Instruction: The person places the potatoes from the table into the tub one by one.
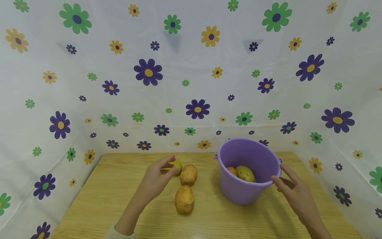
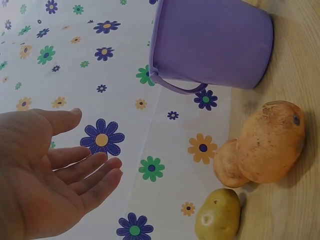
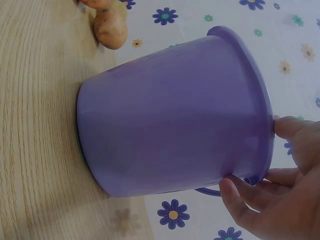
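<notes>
Bucket (image 1: 238,192) steadied, left grip (image 1: 156,179) free

The counter (image 1: 158,220) carried everything, the bucket standing on its right half. The person's right grip (image 1: 296,196) held the bucket's upper edge between thumb and fingers. The left grip was fairly wide and held nothing, near the potatoes outside. Of these, the front potato (image 1: 184,199) lay nearest the person, the back potato (image 1: 188,175) just beyond it, and the yellow potato (image 1: 178,166) just beside that, partly behind the left grip. Inside the bucket lay a green potato (image 1: 245,174) and a half-hidden brown potato (image 1: 231,171).

Doing it well seemed to call for a light, steady right hold, so the bucket neither tipped nor slid, and left fingers set around one potato's middle without nudging its neighbour.
</notes>
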`<state>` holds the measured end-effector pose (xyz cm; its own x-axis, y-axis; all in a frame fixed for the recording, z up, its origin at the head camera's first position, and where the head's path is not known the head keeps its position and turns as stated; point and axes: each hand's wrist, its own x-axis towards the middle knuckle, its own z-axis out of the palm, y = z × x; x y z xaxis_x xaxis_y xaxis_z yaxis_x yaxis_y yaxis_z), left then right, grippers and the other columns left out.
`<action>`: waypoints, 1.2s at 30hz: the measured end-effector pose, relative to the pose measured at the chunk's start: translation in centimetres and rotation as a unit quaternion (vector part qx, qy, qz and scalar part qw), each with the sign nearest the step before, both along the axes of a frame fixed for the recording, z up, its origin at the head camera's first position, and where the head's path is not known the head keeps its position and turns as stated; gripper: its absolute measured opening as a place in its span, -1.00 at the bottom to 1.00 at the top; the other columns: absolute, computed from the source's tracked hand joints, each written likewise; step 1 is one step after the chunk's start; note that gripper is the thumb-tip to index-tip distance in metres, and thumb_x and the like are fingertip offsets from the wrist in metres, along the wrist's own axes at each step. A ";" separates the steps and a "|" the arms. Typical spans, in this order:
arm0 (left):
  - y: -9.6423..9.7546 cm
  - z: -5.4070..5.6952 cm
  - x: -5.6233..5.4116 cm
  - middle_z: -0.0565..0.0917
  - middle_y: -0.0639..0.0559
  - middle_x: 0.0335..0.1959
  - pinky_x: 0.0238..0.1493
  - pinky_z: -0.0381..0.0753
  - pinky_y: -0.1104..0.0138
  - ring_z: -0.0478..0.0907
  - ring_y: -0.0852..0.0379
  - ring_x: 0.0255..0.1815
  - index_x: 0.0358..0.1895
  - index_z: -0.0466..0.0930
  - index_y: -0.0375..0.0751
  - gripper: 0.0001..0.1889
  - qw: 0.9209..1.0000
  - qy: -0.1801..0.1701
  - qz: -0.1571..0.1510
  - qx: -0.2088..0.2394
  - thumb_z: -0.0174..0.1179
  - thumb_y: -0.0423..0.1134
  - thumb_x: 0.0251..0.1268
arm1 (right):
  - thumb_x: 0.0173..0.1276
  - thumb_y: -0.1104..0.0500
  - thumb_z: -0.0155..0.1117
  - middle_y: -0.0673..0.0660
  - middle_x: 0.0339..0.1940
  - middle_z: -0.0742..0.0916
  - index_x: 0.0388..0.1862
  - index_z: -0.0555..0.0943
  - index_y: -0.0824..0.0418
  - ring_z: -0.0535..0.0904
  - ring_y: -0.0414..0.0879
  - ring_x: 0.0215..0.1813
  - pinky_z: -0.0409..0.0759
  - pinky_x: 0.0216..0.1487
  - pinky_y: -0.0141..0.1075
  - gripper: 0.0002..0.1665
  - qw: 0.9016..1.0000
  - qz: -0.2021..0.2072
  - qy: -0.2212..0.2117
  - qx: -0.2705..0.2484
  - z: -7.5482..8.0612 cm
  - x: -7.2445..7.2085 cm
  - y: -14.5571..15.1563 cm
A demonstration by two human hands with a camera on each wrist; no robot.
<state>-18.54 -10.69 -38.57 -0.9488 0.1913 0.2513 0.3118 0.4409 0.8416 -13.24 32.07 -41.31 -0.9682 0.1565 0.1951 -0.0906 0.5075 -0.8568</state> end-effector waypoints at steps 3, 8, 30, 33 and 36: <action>-0.1 -0.4 0.2 0.62 -0.10 0.30 0.18 0.68 0.14 0.63 -0.08 0.18 0.44 0.49 -0.24 -0.46 1.000 -0.014 0.001 0.002 0.31 -0.17 0.47 | 0.57 -0.03 0.27 0.35 0.61 0.31 0.68 0.19 0.16 0.51 -0.67 0.00 0.64 -0.12 -0.55 -0.16 1.000 0.000 -0.001 0.000 0.0 0.0 0.0; -0.2 -1.7 0.5 0.62 -0.09 0.28 0.15 0.69 0.14 0.65 -0.09 0.14 0.43 0.49 -0.27 -0.46 1.000 -0.030 0.004 0.000 0.30 -0.14 0.48 | 0.57 -0.04 0.27 0.34 0.62 0.30 0.68 0.18 0.14 0.51 -0.67 0.00 0.64 -0.12 -0.56 -0.15 1.000 -0.001 -0.005 -0.001 0.0 0.0 0.0; 0.0 -8.3 2.5 0.58 -0.37 0.27 0.04 0.74 0.10 0.62 -0.23 0.13 0.36 0.48 -0.48 -0.43 0.996 -0.083 -0.008 -0.019 0.30 -0.13 0.48 | 0.57 -0.02 0.26 0.37 0.60 0.31 0.67 0.20 0.20 0.54 -0.63 0.00 0.67 -0.13 -0.52 -0.17 1.000 0.004 0.015 -0.009 0.0 0.0 -0.1; -0.2 -9.3 2.5 0.56 -0.41 0.28 0.01 0.74 0.10 0.62 -0.25 0.13 0.35 0.45 -0.53 -0.40 0.995 -0.090 -0.018 -0.027 0.30 -0.11 0.48 | 0.58 -0.01 0.26 0.38 0.60 0.30 0.66 0.20 0.21 0.54 -0.63 0.01 0.67 -0.13 -0.52 -0.18 1.000 0.005 0.020 -0.008 0.0 0.0 -0.1; -0.2 -10.4 2.6 0.57 -0.44 0.25 -0.03 0.76 0.09 0.65 -0.26 0.09 0.34 0.45 -0.57 -0.37 0.995 -0.093 -0.021 -0.033 0.31 -0.09 0.47 | 0.58 -0.01 0.26 0.38 0.60 0.31 0.66 0.20 0.20 0.54 -0.63 0.01 0.67 -0.14 -0.52 -0.18 1.000 0.005 0.020 -0.004 -0.1 0.1 -0.1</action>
<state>-15.89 -10.94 -48.95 -0.9688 0.2409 0.0573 0.1716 0.4866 0.8566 -13.14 31.99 -41.36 -0.9615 0.1479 0.2316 -0.1294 0.4996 -0.8565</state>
